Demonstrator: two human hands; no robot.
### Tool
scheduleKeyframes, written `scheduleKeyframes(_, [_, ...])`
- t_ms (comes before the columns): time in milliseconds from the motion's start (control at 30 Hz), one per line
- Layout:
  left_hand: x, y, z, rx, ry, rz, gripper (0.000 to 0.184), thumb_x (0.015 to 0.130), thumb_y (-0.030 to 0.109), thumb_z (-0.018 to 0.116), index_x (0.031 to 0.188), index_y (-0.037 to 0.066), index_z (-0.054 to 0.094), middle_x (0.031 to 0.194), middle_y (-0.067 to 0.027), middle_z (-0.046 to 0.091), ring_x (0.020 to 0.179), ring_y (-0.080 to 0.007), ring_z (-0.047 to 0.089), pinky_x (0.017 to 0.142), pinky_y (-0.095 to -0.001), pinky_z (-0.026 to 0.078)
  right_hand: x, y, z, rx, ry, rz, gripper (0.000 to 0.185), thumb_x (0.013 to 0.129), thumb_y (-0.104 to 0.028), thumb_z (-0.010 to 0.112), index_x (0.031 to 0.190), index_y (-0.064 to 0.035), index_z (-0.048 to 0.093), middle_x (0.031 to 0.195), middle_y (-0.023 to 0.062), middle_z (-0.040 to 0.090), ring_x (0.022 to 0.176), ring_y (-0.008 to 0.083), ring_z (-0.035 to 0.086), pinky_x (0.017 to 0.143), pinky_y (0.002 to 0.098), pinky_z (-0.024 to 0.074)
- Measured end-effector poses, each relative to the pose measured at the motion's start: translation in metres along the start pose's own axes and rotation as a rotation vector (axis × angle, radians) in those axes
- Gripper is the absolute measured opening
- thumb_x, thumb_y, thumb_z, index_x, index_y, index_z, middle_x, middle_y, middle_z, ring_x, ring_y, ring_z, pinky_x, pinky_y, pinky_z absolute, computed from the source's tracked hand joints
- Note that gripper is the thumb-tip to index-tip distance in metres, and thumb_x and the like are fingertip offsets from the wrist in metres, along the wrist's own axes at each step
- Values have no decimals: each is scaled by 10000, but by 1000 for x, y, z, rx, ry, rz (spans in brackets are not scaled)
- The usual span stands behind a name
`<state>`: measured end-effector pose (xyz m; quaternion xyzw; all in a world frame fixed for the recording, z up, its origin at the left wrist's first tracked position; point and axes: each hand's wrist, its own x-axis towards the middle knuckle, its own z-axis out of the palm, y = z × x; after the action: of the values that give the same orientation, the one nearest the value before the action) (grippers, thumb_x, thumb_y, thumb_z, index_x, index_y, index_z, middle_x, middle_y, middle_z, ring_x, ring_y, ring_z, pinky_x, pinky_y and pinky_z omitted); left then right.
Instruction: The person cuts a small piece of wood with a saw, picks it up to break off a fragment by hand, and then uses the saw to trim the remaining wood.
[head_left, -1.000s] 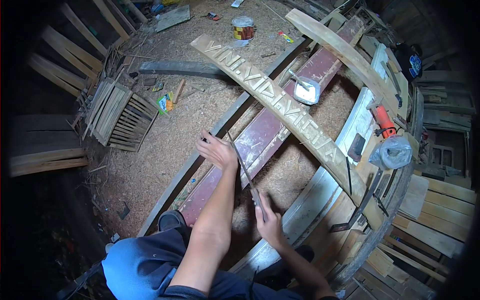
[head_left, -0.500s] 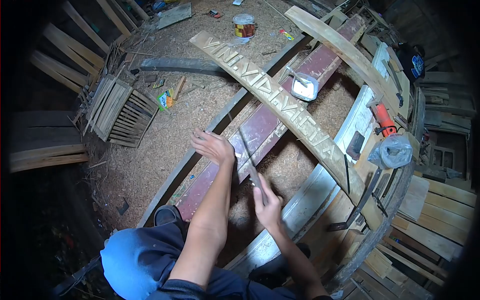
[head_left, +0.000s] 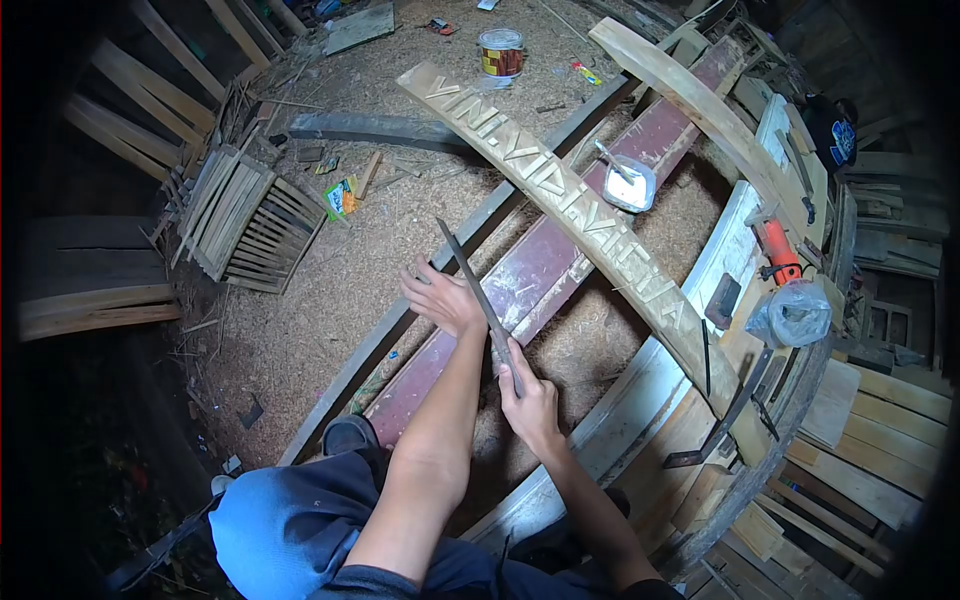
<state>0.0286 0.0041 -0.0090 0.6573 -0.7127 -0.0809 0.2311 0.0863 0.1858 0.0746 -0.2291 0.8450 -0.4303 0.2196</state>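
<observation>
Clasping long dark blade (head_left: 468, 272): right hand (head_left: 530, 402). Left hand (head_left: 445, 300): grip loosely spread, eight o'clock of blade; lettered wooden board (head_left: 556, 200), two o'clock.

Light falls brightest on the littered floor (head_left: 300, 345), with a slatted frame (head_left: 215, 220) and planks (head_left: 155, 100) at left, boards (head_left: 892, 427) at right.

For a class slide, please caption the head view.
Right hand gripping a long tool, left hand open, near a lettered board.
</observation>
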Motion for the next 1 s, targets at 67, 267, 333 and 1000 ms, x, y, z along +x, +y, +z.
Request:
scheduleKeyframes(67, [0,-1,-3,-39,-17,-7,595,865,60,642,1432,136,475,1503,-190,422,1449,-378,346,1161,-501,297,-1,1,5,9,26,-2,451,1026,-210,607,1455,-76,572,906,327,691,810,490,711,697,504,572])
scheduleKeyframes(267, [0,0,-9,-30,-30,19,616,825,18,656,1408,138,497,1447,-174,462,1397,-353,395,1111,-482,333,2,12,-1,190,121,-88,422,1033,-209,594,1423,-48,599,958,324,704,874,469,721,728,474,571])
scheduleKeyframes(333, [1,-1,-10,-43,-45,45,612,816,7,654,1396,136,506,1426,-163,480,1370,-344,416,1090,-474,345,-8,14,-6,154,55,-30,426,1032,-204,596,1425,-40,594,997,329,702,909,468,721,750,472,573])
scheduleKeyframes(1000, [-3,1,-10,-116,-47,69,501,917,88,587,1403,29,481,1469,-243,439,1403,-402,375,1174,-526,288,-69,34,-8,101,133,-2,454,1029,-225,593,1462,-89,574,982,267,733,886,439,735,780,480,570])
